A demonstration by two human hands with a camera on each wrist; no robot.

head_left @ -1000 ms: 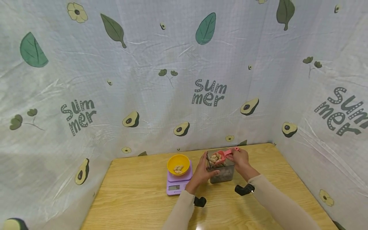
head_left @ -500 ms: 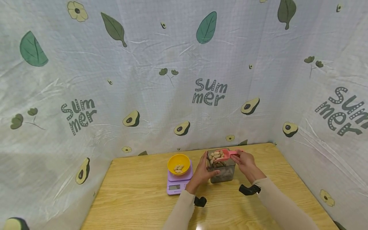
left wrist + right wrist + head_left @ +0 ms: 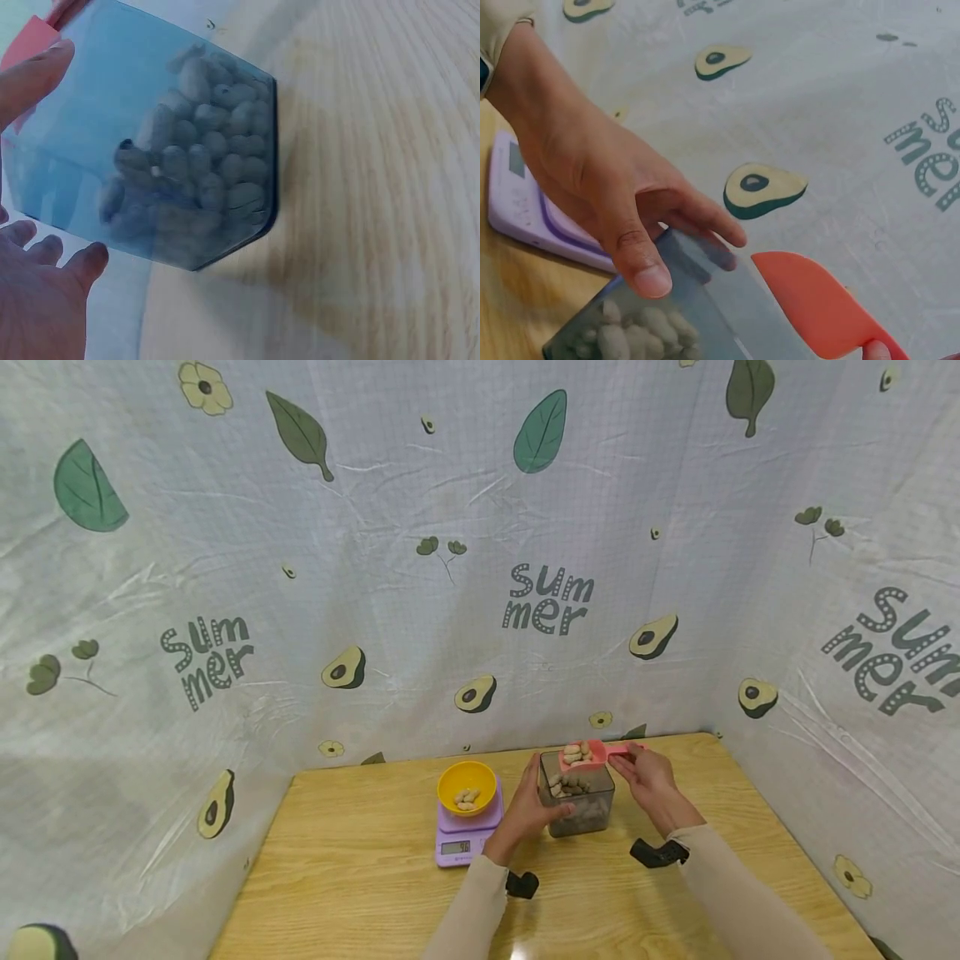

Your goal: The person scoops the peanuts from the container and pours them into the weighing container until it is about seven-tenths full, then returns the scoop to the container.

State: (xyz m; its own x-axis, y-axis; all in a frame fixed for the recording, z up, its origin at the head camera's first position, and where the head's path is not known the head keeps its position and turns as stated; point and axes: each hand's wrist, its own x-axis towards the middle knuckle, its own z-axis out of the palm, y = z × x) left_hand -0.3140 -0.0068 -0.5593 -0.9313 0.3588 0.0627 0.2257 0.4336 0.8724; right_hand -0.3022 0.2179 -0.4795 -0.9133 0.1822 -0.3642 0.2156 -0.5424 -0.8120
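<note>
Pink scoop [image 3: 599, 752], loaded with unshelled peanuts [image 3: 576, 752], is held above the rear of the transparent container [image 3: 579, 817]. A forward dip or a knock against the rim would probably spill some. Your right hand [image 3: 651, 778], reaching from the right, pinches the scoop's handle; your left hand [image 3: 527, 810] grasps the container's left side, thumb in front. Beyond, a yellow bowl [image 3: 467, 772] stands on a purple kitchen scale [image 3: 472, 835].
</note>
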